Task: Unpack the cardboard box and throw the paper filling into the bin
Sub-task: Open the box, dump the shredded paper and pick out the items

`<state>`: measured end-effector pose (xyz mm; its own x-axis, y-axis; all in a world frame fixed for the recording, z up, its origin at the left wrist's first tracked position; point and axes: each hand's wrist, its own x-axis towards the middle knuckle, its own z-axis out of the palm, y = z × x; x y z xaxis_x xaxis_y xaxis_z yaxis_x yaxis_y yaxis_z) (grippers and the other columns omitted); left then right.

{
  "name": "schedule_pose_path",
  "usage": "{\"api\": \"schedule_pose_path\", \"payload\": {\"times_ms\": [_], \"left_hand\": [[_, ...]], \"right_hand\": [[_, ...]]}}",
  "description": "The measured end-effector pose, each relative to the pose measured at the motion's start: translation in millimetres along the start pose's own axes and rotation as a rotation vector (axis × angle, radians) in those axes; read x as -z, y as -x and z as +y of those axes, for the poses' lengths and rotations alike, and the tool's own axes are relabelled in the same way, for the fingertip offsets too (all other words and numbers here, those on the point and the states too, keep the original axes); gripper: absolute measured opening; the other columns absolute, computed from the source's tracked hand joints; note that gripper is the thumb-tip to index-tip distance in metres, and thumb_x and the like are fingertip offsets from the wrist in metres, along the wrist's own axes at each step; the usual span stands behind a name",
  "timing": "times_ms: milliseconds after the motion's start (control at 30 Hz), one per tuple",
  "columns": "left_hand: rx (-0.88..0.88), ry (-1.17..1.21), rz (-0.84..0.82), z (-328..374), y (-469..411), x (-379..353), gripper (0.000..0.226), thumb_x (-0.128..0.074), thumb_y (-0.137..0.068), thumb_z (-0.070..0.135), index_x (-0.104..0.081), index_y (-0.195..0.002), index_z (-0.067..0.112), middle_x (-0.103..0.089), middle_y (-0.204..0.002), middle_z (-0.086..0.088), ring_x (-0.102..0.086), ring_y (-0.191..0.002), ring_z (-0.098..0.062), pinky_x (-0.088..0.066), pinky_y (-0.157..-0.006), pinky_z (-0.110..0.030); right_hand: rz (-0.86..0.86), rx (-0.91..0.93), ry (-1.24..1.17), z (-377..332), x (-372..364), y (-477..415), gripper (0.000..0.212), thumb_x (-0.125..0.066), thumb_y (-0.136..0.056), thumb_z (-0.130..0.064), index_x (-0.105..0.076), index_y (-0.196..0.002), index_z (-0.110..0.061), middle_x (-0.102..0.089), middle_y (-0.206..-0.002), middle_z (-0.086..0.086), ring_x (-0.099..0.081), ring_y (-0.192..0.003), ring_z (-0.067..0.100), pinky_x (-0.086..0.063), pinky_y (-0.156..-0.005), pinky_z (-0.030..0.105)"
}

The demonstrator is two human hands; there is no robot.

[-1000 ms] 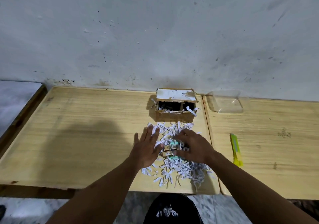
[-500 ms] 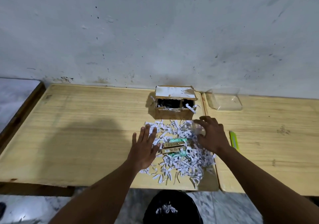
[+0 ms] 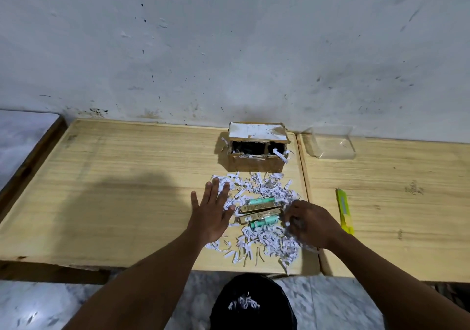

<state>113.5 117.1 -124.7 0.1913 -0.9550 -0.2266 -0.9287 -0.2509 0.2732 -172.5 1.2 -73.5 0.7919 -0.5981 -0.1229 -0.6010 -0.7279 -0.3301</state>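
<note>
Two hands: left hand (image 3: 212,215), right hand (image 3: 311,224). One cardboard box (image 3: 256,149). One bin (image 3: 251,304). One clear plastic container (image 3: 332,142). Two small brown cartons (image 3: 260,206). Two green tubes (image 3: 263,221). One yellow-green packet (image 3: 343,209). Paper shreds (image 3: 264,240) uncountable.

Clear plastic container (image 3: 332,143): far side of right wooden tabletop (image 3: 396,202), close to wall, upright, open top, nothing visible inside.
Yellow-green utility knife (image 3: 344,210): flat on right tabletop, near its left edge, long axis running near-to-far.
Left wooden tabletop (image 3: 106,192): butted against right one, narrow seam between.
Wall (image 3: 229,50): white, scuffed, dark specks, stains along base.
Floor (image 3: 38,309): pale marbled tile, visible below near table edge.
</note>
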Motion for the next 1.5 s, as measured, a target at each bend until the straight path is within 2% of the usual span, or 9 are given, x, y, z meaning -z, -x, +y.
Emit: {"api": "schedule_pose_path", "payload": {"times_ms": [133, 233, 400, 567, 800, 933, 1067, 1267, 1500], "left_hand": [[0.000, 0.008, -0.009, 2.3, 2.4, 2.8, 0.067, -0.007, -0.096, 0.059, 0.016, -0.153, 0.034, 0.027, -0.160, 0.002, 0.021, -0.148, -0.020, 0.007, -0.116, -0.060], [-0.009, 0.001, -0.007, 1.8, 4.3, 3.3, 0.066, -0.010, -0.098, 0.058, 0.015, -0.153, 0.033, 0.026, -0.160, 0.001, 0.018, -0.149, -0.022, 0.004, -0.117, -0.061], [-0.002, -0.004, -0.024, 0.6, 5.9, 4.1, 0.065, -0.010, -0.098, 0.059, 0.018, -0.152, 0.034, 0.029, -0.159, 0.002, 0.020, -0.149, -0.021, 0.005, -0.117, -0.061], [0.009, 0.021, -0.035, 3.7, 7.9, 6.5, 0.064, -0.012, -0.100, 0.057, 0.017, -0.153, 0.034, 0.030, -0.159, 0.003, 0.024, -0.147, -0.020, 0.008, -0.116, -0.061], [0.007, 0.033, -0.020, 3.0, 6.6, 3.7, 0.063, -0.011, -0.101, 0.057, 0.019, -0.152, 0.035, 0.032, -0.158, 0.003, 0.026, -0.147, -0.020, 0.010, -0.116, -0.062], [0.015, 0.014, -0.004, 3.7, 5.2, -0.8, 0.063, -0.011, -0.101, 0.056, 0.019, -0.152, 0.035, 0.031, -0.159, 0.003, 0.025, -0.147, -0.021, 0.010, -0.114, -0.063], [0.027, -0.009, 0.007, 4.4, 2.7, -2.1, 0.062, -0.008, -0.100, 0.056, 0.018, -0.152, 0.034, 0.031, -0.159, 0.002, 0.025, -0.147, -0.021, 0.011, -0.112, -0.066], [0.037, 0.008, 0.015, 3.7, 0.4, -1.3, 0.063, -0.006, -0.099, 0.057, 0.017, -0.153, 0.034, 0.031, -0.159, 0.003, 0.025, -0.147, -0.021, 0.010, -0.113, -0.066], [0.029, -0.001, 0.006, 1.8, 1.5, 0.0, 0.062, -0.006, -0.100, 0.056, 0.018, -0.153, 0.034, 0.031, -0.158, 0.003, 0.025, -0.147, -0.020, 0.010, -0.113, -0.065]], "right_hand": [[0.114, -0.074, 0.061, 6.1, 6.4, 9.1, 0.015, -0.056, -0.067, -0.032, -0.069, -0.074, -0.028, -0.064, -0.082, -0.008, -0.062, -0.082, 0.025, -0.045, -0.065, 0.033], [0.242, -0.014, -0.010, -10.6, 6.8, 9.2, 0.016, -0.055, -0.075, -0.029, -0.066, -0.084, -0.021, -0.061, -0.087, -0.001, -0.057, -0.082, 0.024, -0.042, -0.066, 0.033], [0.175, 0.175, -0.034, -48.8, -18.2, 2.8, 0.025, -0.058, -0.090, -0.033, -0.072, -0.107, -0.022, -0.065, -0.097, 0.000, -0.061, -0.085, 0.017, -0.050, -0.062, 0.027], [0.040, 0.284, -0.038, -55.5, -24.7, 11.2, 0.020, -0.057, -0.086, -0.025, -0.074, -0.098, -0.026, -0.071, -0.101, -0.005, -0.066, -0.096, 0.016, -0.056, -0.064, 0.028], [0.245, 0.124, -0.084, -52.5, -4.4, -8.1, 0.027, -0.062, -0.075, -0.017, -0.067, -0.099, -0.029, -0.067, -0.104, -0.008, -0.059, -0.094, 0.014, -0.051, -0.062, 0.026], [0.089, 0.179, 0.086, -58.5, -3.2, -25.6, 0.041, -0.073, -0.066, -0.020, -0.071, -0.107, -0.021, -0.068, -0.110, -0.001, -0.062, -0.098, 0.022, -0.055, -0.072, 0.036], [-0.022, 0.082, 0.269, -66.6, -8.3, -34.1, 0.056, -0.066, -0.069, -0.040, -0.058, -0.122, -0.025, -0.061, -0.117, -0.001, -0.055, -0.107, 0.024, -0.043, -0.088, 0.042], [-0.103, 0.078, 0.265, -70.1, -6.9, -45.0, 0.060, -0.070, -0.075, -0.038, -0.054, -0.131, -0.023, -0.056, -0.122, 0.002, -0.052, -0.112, 0.026, -0.036, -0.095, 0.042], [-0.044, 0.094, 0.053, -54.6, 27.9, -55.9, 0.045, -0.068, -0.071, -0.049, -0.062, -0.105, -0.020, -0.066, -0.097, 0.001, -0.060, -0.090, 0.023, -0.035, -0.077, 0.034]]}}
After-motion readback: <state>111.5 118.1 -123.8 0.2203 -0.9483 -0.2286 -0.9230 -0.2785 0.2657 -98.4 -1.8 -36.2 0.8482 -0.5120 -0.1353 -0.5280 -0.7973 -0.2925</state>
